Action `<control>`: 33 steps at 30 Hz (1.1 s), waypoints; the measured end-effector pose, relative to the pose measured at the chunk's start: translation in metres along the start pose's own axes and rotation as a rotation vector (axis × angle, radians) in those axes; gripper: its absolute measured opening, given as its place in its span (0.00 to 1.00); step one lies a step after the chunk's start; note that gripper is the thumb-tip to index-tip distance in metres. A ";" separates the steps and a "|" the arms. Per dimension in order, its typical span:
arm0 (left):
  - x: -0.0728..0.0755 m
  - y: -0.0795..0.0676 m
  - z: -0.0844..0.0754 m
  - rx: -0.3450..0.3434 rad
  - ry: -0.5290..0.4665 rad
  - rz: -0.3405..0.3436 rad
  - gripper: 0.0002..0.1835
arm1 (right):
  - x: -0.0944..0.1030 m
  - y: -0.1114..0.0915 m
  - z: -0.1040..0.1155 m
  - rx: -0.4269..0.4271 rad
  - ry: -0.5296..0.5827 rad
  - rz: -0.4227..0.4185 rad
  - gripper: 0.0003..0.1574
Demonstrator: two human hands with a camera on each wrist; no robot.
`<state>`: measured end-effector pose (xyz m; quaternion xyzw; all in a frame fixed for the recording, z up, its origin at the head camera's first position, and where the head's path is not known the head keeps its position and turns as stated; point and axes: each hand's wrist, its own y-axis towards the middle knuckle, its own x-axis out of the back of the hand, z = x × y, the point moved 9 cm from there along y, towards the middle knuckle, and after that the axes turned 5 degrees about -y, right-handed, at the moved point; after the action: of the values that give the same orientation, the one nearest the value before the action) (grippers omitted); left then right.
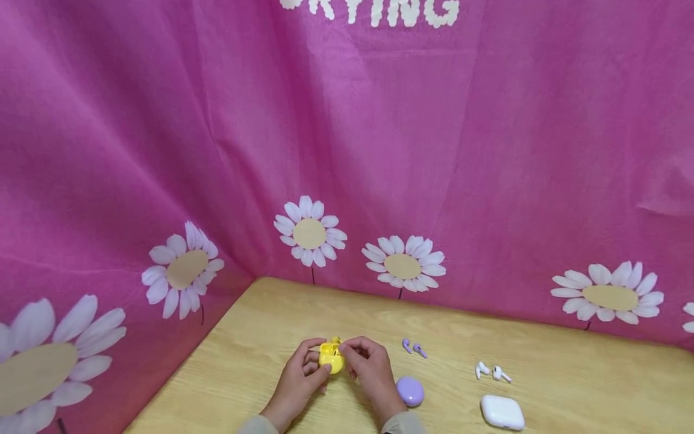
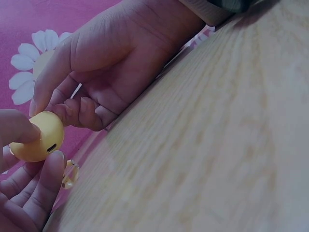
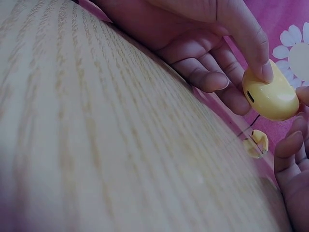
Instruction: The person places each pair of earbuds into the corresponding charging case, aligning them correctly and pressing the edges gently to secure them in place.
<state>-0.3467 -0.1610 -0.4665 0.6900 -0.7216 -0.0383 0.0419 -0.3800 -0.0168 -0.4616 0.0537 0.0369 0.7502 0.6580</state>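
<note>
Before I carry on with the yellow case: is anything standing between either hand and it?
Nothing visible does: the left hand grips the yellow case and the right hand is at its edge. A yellow earbud shows just beyond it; the purple case sits off to the right.

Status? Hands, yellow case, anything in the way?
Left hand grips yellow case, open. Right hand at its rim, exact hold hidden. Yellow earbud just beyond. Purple case near right wrist; nothing seems in the way.
</note>
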 end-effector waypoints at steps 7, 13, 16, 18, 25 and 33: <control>0.001 0.003 0.002 0.010 0.000 -0.003 0.30 | 0.000 0.003 0.000 0.003 0.001 0.012 0.12; 0.001 -0.002 0.007 0.026 -0.004 -0.005 0.29 | -0.001 -0.002 -0.002 0.013 0.001 0.006 0.13; 0.002 -0.003 0.006 0.025 -0.002 -0.005 0.29 | -0.002 -0.003 -0.002 0.026 0.006 0.006 0.13; 0.003 -0.004 0.005 0.025 0.001 -0.007 0.29 | -0.003 -0.004 -0.002 0.024 0.010 0.008 0.13; 0.003 -0.002 0.004 0.023 0.005 -0.005 0.30 | -0.002 -0.002 -0.002 0.011 -0.005 0.002 0.12; 0.001 0.000 0.001 0.016 -0.004 -0.005 0.30 | 0.000 0.001 -0.002 0.005 -0.007 0.001 0.12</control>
<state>-0.3466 -0.1624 -0.4680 0.6920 -0.7203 -0.0344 0.0348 -0.3816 -0.0173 -0.4633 0.0580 0.0368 0.7502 0.6576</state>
